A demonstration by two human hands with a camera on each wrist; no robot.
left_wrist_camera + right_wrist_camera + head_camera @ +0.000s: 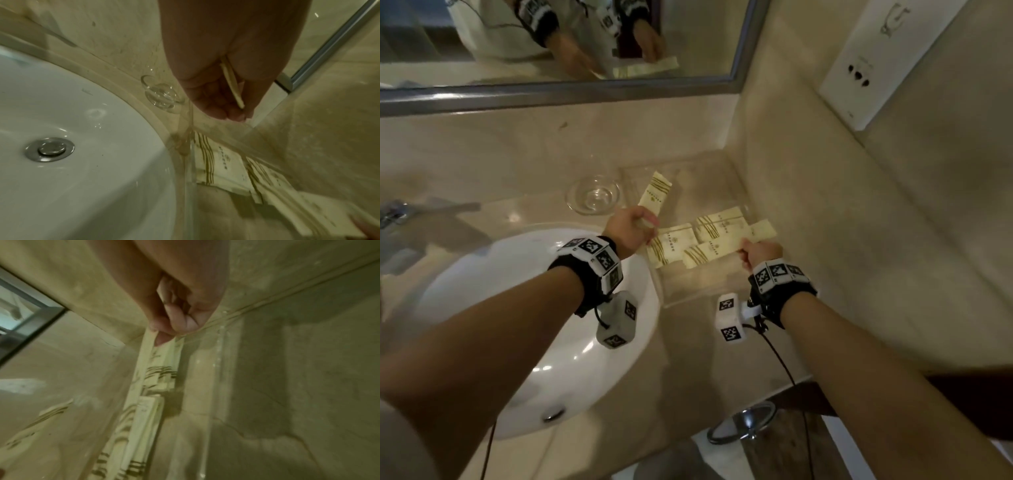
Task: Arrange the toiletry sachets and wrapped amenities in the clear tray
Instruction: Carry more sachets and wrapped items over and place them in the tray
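Observation:
A clear tray (659, 286) stands on the marble counter, right of the sink. Several cream sachets with brown stripes (674, 244) lie overlapping in it. My left hand (645, 224) pinches one cream sachet (655, 193) by its lower end and holds it tilted above the tray's left side. The left wrist view shows that sachet (232, 84) edge-on between the fingers (216, 104). My right hand (743, 251) is at the tray's right side and pinches the end of a long sachet (707, 253) that lies across the others. In the right wrist view, thumb and finger grip that long sachet (148, 350).
A small glass dish (593, 194) sits just left of the tray. The white sink (534, 325) with its drain (49, 149) fills the left. A framed mirror (571, 92) runs along the back. The marble side wall (859, 222) carries a white box (887, 58).

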